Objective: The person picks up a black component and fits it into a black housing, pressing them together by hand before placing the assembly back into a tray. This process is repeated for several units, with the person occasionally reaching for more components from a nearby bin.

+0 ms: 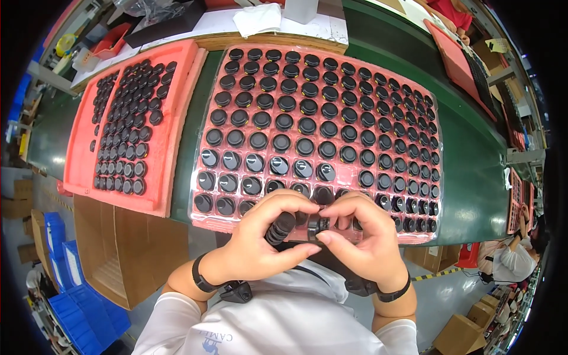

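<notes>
Over the near edge of a clear plastic tray [348, 176], my two hands meet. My left hand [254, 239] is curled around a dark ridged cylinder [280, 228], which looks like a short stack of black caps. Between the fingertips of both hands sits a black round lens-like part [316, 227], with my right hand [373, 239] pinching its right side. Fingers partly cover both pieces. Rows of similar black round parts [283, 122] fill the tray's pockets, which rest on pink foam. Several in the nearer left rows have glossy tops.
Left of the tray lies a pink foam tray [163, 171] with many small black caps [123, 151]. Both rest on a green bench [473, 171]. Behind is a white shelf [328, 26] with a white cloth [257, 19]. A cardboard box [130, 248] and blue bins [89, 319] stand lower left.
</notes>
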The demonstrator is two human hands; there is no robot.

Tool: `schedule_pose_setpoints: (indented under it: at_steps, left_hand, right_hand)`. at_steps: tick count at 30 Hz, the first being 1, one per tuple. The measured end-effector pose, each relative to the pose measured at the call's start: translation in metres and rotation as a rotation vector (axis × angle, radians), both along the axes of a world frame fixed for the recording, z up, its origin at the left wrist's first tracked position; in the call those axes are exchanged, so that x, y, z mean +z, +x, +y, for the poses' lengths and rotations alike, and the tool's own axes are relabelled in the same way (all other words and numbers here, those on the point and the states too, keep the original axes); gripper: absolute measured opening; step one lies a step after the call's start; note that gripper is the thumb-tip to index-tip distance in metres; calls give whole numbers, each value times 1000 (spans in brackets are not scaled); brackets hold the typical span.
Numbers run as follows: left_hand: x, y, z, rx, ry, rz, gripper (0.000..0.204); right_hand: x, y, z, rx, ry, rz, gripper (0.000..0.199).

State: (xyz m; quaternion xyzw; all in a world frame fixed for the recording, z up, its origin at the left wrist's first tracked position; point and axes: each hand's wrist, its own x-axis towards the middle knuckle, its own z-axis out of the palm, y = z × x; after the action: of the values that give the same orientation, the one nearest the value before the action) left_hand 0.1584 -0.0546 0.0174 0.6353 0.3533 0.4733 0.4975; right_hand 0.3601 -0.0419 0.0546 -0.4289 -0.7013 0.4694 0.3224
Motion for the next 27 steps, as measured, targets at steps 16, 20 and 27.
schedule_pose_setpoints:
  at_steps: [16,20,27]
  left_hand:
    - [2,7,-5,-69,-378,-228,39]
    - [1,7,-4,-28,-176,-115,40]
    - [9,10,-5,40,39,22,41]
  right_hand:
    - [-48,3,-12,-110,-490,947,39]
    - [-39,-1,-17,-261,-63,669,36]
    - [-40,-3,-17,-134,236,329,20]
